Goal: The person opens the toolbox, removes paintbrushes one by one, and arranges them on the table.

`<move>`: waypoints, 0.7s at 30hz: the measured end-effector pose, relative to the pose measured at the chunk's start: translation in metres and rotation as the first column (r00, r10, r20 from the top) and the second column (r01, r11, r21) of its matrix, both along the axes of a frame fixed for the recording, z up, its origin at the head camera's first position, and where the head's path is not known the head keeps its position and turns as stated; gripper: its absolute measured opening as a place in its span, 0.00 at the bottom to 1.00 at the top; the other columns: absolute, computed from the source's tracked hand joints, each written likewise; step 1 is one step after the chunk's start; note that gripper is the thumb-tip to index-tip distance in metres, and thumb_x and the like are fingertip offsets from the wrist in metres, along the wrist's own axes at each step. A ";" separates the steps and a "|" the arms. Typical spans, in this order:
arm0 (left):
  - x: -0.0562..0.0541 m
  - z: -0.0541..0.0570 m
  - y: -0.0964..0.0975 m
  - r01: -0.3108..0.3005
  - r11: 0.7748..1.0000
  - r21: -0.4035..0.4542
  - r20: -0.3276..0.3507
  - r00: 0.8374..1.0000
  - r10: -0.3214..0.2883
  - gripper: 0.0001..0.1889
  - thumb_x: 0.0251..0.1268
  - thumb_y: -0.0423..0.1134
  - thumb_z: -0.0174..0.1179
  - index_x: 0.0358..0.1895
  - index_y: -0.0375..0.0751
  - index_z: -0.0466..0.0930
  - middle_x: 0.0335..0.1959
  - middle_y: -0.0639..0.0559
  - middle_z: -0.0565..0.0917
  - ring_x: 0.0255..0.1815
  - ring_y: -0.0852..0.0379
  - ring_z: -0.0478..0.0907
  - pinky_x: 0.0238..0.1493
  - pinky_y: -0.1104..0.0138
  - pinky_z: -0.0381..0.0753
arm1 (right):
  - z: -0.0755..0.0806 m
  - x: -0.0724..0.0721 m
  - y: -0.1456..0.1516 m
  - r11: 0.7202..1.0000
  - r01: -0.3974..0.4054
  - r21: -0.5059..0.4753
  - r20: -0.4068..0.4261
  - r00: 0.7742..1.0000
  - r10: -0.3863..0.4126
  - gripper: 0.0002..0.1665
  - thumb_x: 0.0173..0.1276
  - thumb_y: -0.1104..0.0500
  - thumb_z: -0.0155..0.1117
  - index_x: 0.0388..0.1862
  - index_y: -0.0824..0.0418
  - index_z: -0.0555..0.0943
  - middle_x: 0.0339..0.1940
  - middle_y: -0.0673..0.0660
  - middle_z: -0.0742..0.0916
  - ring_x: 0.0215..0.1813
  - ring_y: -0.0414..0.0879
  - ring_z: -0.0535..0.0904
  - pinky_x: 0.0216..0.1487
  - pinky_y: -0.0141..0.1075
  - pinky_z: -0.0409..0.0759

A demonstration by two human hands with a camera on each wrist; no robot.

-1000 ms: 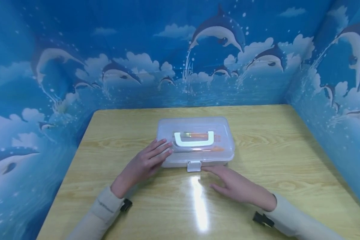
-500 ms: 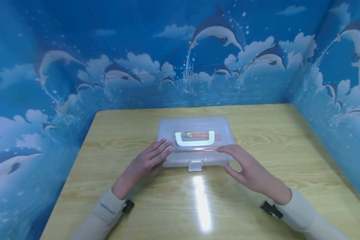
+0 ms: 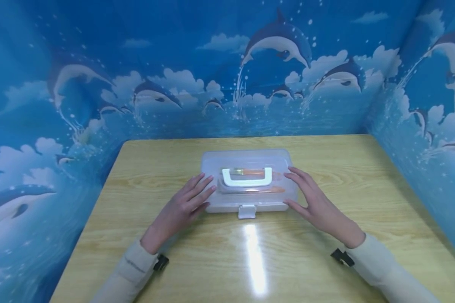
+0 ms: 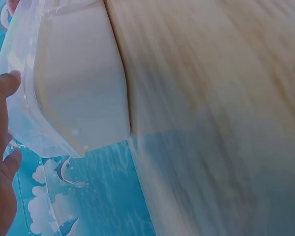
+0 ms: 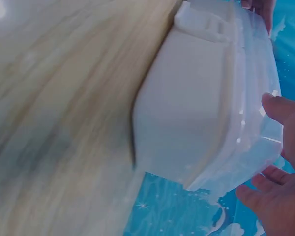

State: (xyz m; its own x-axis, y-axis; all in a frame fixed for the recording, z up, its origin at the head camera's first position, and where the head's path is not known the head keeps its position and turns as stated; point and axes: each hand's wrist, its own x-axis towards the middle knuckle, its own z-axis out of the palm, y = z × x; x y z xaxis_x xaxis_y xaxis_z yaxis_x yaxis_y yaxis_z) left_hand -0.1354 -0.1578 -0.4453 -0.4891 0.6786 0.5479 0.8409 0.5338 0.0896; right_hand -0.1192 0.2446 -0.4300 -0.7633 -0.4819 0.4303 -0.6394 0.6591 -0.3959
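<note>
A translucent plastic storage box [image 3: 250, 156] with a clear lid and white carry handle [image 3: 247, 183] sits on the table. Its white front latch [image 3: 247, 211] is visible, and orange-handled brushes [image 3: 258, 190] show through the lid. At the box's left side my left hand [image 3: 182, 205] rests with fingers spread on the lid's edge. My right hand [image 3: 320, 206] is at the right side, thumb near the front corner and fingers on the lid. Both wrist views show the box's pale wall [image 4: 83, 73] and the fingertips touching or close to the lid.
The box stands on a light wood-grain table [image 3: 155, 160]. Blue curtains [image 3: 167, 118] printed with dolphins surround it at the back and sides. A bright light reflection lies on the table in front of the box.
My right hand has left the latch area at the front and moved right and back to the box's right side. My left hand has stayed at the left side.
</note>
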 end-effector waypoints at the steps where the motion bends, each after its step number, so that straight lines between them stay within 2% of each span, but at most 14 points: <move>1: 0.000 0.000 0.000 -0.006 1.000 -0.004 0.006 1.000 0.006 0.35 0.58 0.32 0.73 0.71 0.39 0.73 0.76 0.41 0.70 0.76 0.38 0.65 0.77 0.48 0.66 | -0.001 0.000 0.000 1.000 0.006 0.003 0.003 1.000 -0.006 0.49 0.61 0.63 0.77 0.78 0.60 0.63 0.78 0.65 0.67 0.76 0.62 0.65 0.77 0.49 0.68; 3: 0.000 0.000 0.001 -0.019 1.000 -0.006 0.013 1.000 0.019 0.36 0.58 0.33 0.74 0.71 0.40 0.73 0.76 0.41 0.70 0.77 0.37 0.64 0.77 0.47 0.66 | -0.004 -0.001 0.001 1.000 0.016 0.006 0.006 1.000 -0.016 0.49 0.60 0.63 0.77 0.78 0.60 0.64 0.79 0.66 0.66 0.77 0.62 0.64 0.74 0.55 0.70; 5: 0.000 0.000 0.000 -0.023 1.000 -0.004 0.020 1.000 0.023 0.35 0.58 0.33 0.73 0.71 0.40 0.73 0.76 0.41 0.69 0.77 0.37 0.64 0.77 0.47 0.66 | -0.006 -0.002 0.000 1.000 0.020 0.001 0.005 1.000 -0.020 0.48 0.60 0.64 0.77 0.77 0.60 0.65 0.79 0.66 0.65 0.77 0.63 0.64 0.73 0.56 0.71; 8: -0.001 -0.002 0.001 -0.018 1.000 0.010 0.031 0.999 0.018 0.34 0.59 0.33 0.72 0.71 0.39 0.73 0.76 0.41 0.69 0.78 0.37 0.63 0.77 0.47 0.66 | -0.011 -0.003 0.000 0.999 0.024 -0.024 0.004 1.000 -0.024 0.47 0.60 0.66 0.77 0.76 0.61 0.66 0.78 0.67 0.65 0.77 0.63 0.64 0.78 0.46 0.67; 12: -0.001 -0.006 0.001 -0.002 0.999 0.042 0.052 0.999 0.000 0.31 0.67 0.34 0.67 0.73 0.39 0.72 0.78 0.41 0.67 0.79 0.37 0.60 0.76 0.49 0.67 | -0.017 -0.005 -0.002 0.995 0.002 -0.095 -0.019 1.000 -0.003 0.47 0.58 0.70 0.76 0.75 0.64 0.66 0.78 0.70 0.65 0.76 0.66 0.63 0.81 0.29 0.54; 17: -0.001 -0.008 0.003 0.017 0.996 0.090 0.057 0.998 -0.022 0.26 0.74 0.36 0.61 0.73 0.39 0.71 0.77 0.41 0.67 0.79 0.35 0.59 0.77 0.50 0.66 | -0.021 -0.005 -0.005 0.988 -0.024 -0.153 -0.044 0.999 0.017 0.47 0.57 0.72 0.74 0.75 0.67 0.65 0.79 0.71 0.64 0.77 0.68 0.61 0.81 0.25 0.49; 21: -0.002 -0.010 0.005 0.030 0.993 0.117 0.029 0.999 -0.034 0.28 0.68 0.32 0.65 0.71 0.38 0.73 0.76 0.40 0.69 0.77 0.32 0.61 0.76 0.49 0.68 | -0.023 -0.004 -0.005 0.986 -0.018 -0.163 -0.039 0.999 0.012 0.47 0.57 0.72 0.74 0.75 0.67 0.65 0.79 0.71 0.63 0.77 0.68 0.61 0.81 0.26 0.50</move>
